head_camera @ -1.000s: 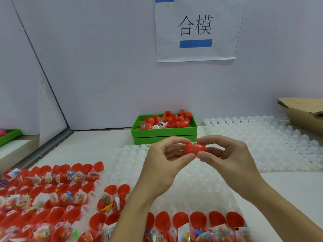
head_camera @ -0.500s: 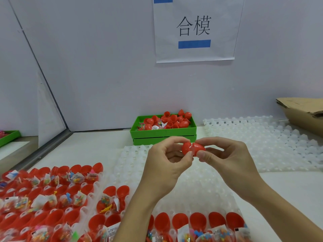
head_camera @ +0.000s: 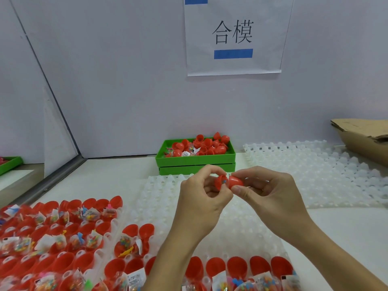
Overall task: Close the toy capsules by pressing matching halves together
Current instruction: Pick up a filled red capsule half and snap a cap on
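A red toy capsule [head_camera: 228,182] is held between both hands above a white dimpled tray [head_camera: 159,192]. My left hand [head_camera: 201,198] pinches its left half, which shows a small coloured toy inside. My right hand [head_camera: 266,192] pinches the right half, tilted slightly so a gap shows at the seam. Open red capsule halves with bagged toys [head_camera: 52,234] fill the trays at lower left and along the bottom edge [head_camera: 237,267].
A green bin [head_camera: 195,159] of closed red capsules sits against the back wall. Another white dimpled tray [head_camera: 315,171] lies at right, with a cardboard box [head_camera: 363,135] behind it. A second green bin [head_camera: 10,164] is at far left, beyond a divider.
The two halves, pressed together before, now sit at a slight angle with the left half's inside showing. Both hands stayed in about the same place.
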### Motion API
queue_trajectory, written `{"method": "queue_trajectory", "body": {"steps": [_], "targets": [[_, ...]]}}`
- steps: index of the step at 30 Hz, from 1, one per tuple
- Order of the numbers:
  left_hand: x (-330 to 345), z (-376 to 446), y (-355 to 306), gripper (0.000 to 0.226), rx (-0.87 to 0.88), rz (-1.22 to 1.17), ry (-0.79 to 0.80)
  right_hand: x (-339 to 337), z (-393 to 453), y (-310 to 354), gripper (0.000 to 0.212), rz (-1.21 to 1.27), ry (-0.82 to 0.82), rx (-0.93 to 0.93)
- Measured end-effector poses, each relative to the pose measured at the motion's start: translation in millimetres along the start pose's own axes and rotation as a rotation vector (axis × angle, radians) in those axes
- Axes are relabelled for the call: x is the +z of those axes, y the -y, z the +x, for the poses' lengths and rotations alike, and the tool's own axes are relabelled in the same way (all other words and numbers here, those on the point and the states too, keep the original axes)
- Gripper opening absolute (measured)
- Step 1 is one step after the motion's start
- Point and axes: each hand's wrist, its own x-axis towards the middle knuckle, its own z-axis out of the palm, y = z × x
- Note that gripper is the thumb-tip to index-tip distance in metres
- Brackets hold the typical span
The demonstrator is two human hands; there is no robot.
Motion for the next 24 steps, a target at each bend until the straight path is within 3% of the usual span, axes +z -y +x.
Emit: {"method": "queue_trajectory", "body": {"steps": [6,11,14,24], "targets": [[4,-2,-1,0.016,-0.064,-0.102,-0.019,-1,1,-4,0.027,-0.064,-0.025,-0.025],[1,-1,-4,0.032,-0.137,-0.325,0.084,-7,2,-4,0.025,-0.102,-0.08,-0.051],[0,-2,-5,0.04,-0.107,-0.284,0.12,-8,3,0,0.029,-0.096,-0.09,-0.055],[-6,2,-7,0.037,-0.044,-0.185,-0.001,-9,3,6,0.031,-0.001,0.036,-0.005]]}}
